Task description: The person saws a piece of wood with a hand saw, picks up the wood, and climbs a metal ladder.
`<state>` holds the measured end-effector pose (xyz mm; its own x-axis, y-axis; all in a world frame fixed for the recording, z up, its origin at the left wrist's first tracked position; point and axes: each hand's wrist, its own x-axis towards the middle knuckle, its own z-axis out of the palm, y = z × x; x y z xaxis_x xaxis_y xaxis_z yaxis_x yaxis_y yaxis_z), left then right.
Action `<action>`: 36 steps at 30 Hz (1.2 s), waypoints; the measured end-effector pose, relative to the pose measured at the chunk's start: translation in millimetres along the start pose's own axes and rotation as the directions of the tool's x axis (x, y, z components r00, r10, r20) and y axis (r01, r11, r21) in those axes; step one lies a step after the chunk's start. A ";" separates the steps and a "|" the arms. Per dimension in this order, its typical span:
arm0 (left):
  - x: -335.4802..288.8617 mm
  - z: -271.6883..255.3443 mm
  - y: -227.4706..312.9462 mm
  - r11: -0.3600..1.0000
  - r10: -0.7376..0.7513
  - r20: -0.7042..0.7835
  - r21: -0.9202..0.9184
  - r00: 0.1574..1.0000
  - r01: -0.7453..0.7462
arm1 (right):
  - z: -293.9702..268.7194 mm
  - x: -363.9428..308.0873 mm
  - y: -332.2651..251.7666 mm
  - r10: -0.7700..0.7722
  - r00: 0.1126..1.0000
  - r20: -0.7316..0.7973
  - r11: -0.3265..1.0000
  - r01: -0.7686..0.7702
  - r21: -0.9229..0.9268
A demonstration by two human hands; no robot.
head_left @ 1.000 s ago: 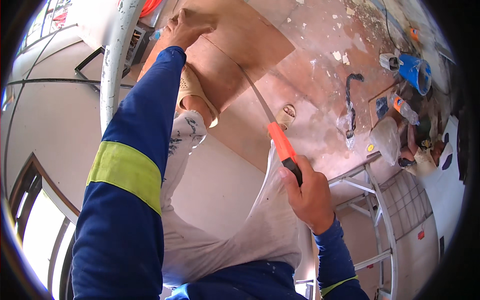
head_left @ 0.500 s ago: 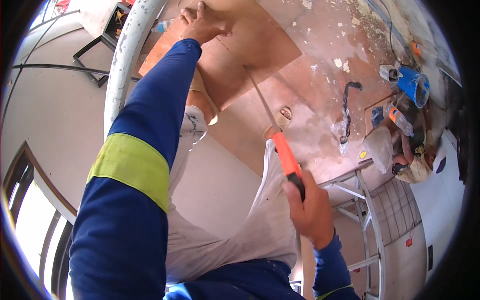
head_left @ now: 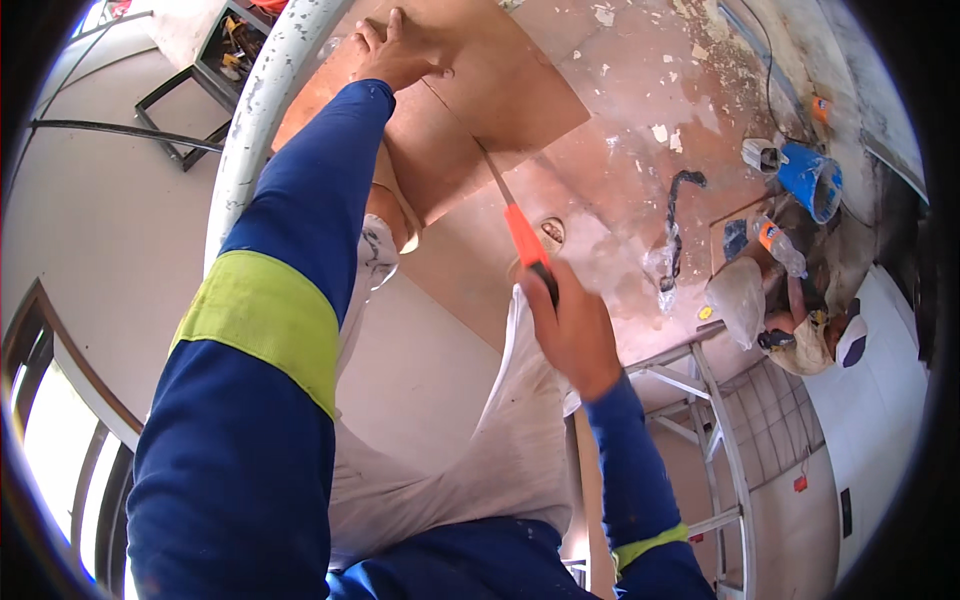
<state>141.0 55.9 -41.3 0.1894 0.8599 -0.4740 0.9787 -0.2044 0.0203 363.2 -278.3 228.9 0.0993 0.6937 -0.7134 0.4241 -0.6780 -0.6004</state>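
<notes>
A brown board (head_left: 525, 85), like a thin wood sheet, lies ahead of me with a thin dark line running across it. My left hand (head_left: 400, 52) rests on its far left part, fingers spread, holding nothing. Wrapped round the black grip of a handsaw with an orange handle (head_left: 522, 232) is my right hand (head_left: 577, 325). The narrow saw blade, seen nearly edge-on, reaches into the board at the near end of that line. One of my legs (head_left: 385, 205) is against the board's near left edge, partly hidden by my left arm.
A white, chipped pipe (head_left: 255, 120) runs along the left. At right stand a metal stepladder (head_left: 722, 440) and a tipped blue bucket (head_left: 808, 182), with a plastic bottle (head_left: 782, 248) near a person (head_left: 805, 340). A dark strip (head_left: 675, 230) lies on the stained floor.
My right hand has pushed the saw forward and left, so less of the blade shows on the near side. The left hand stays on the board; the whole view has shifted slightly.
</notes>
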 end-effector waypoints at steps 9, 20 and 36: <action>9.8 9.3 -19.6 0.879 0.362 -0.795 0.465 0.486 0.106 | 8.1 11.0 -16.2 -0.043 0.999 -0.021 0.999 0.043 0.013; -1.3 -11.1 11.7 0.984 -0.057 0.032 -0.165 0.998 0.061 | -66.6 -91.8 -37.9 0.084 0.995 0.049 0.994 -0.087 0.070; 4.8 1.3 34.2 0.985 0.153 -0.062 -0.068 0.986 -0.157 | -8.9 10.5 10.9 0.002 0.998 -0.062 1.000 -0.004 -0.029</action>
<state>175.2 52.4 -44.0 0.3412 0.8460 -0.4098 0.9400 -0.3044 0.1543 376.9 -276.2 218.0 0.1554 0.7060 -0.6910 0.4493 -0.6734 -0.5871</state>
